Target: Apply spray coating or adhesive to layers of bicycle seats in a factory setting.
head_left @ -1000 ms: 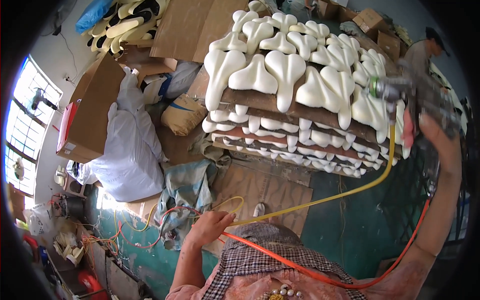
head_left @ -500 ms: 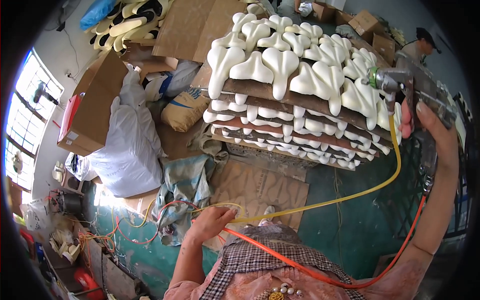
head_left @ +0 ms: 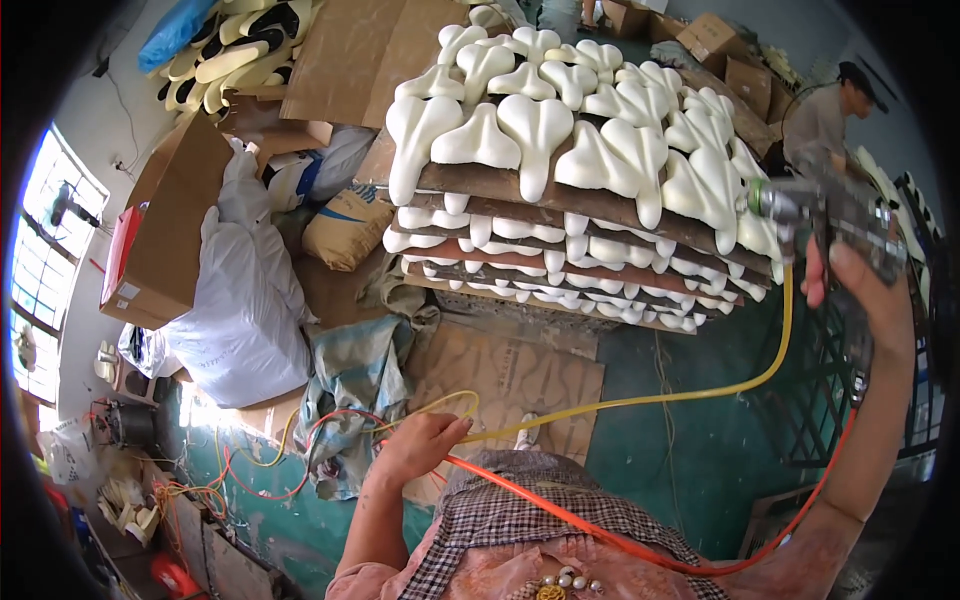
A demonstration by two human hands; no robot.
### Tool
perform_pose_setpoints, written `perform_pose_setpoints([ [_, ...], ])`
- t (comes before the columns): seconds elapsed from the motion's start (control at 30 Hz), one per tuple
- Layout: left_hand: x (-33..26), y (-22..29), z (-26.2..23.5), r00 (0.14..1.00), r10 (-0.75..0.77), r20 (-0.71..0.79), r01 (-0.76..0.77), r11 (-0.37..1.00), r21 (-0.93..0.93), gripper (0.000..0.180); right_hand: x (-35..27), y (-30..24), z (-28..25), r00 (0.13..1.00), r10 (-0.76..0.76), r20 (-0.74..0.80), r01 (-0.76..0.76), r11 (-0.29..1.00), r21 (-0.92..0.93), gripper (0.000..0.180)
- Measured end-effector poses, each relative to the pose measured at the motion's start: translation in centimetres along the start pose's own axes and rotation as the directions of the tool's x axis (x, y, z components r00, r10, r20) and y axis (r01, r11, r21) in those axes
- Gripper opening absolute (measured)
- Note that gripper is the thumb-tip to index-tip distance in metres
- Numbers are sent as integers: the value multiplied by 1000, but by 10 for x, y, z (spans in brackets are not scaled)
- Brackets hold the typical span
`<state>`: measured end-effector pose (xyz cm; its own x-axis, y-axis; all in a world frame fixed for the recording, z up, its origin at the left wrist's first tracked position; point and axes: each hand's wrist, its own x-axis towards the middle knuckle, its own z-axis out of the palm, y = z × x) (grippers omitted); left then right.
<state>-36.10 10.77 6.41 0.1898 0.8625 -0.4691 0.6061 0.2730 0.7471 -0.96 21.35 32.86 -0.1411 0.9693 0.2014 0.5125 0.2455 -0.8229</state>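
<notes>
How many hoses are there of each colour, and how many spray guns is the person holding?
Yellow hose: 1, held by the left hand
Orange hose: 1
Spray gun: 1, held by the right hand
Total: 3

A cluttered workshop or small factory. White moulded foam pieces (head_left: 560, 130) lie in rows on stacked brown boards (head_left: 590, 205). Around them are cardboard boxes (head_left: 165, 225), a stuffed white sack (head_left: 245, 300), loose hoses and cables (head_left: 250, 450) on a green floor (head_left: 680, 450), and a spray gun (head_left: 830, 215).
</notes>
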Motion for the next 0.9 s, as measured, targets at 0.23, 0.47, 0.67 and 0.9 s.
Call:
perform_pose_setpoints([
  [0.23, 4, 7, 1, 998, 55, -4, -55, 998, -7, 41, 10, 13, -19, 994, 2, -110, 1, 1000, 29, 26],
  [0.47, 20, 14, 5, 998, 49, 31, -50, 998, 35, 34, 4, 17, -20, 999, 42, 16, -42, 999, 21, 23],
  [0.67, 43, 23, 3, 961, 220, 166, -168, 944, -284, 43, 64, 39, -48, 984, 25, -175, -30, 999, -23, 25],
  [0.9, 84, 63, 9, 932, 308, 190, -152, 810, -567, 71, 143, 72, -82, 995, -74, -60, 72, 997, -36, 29],
])
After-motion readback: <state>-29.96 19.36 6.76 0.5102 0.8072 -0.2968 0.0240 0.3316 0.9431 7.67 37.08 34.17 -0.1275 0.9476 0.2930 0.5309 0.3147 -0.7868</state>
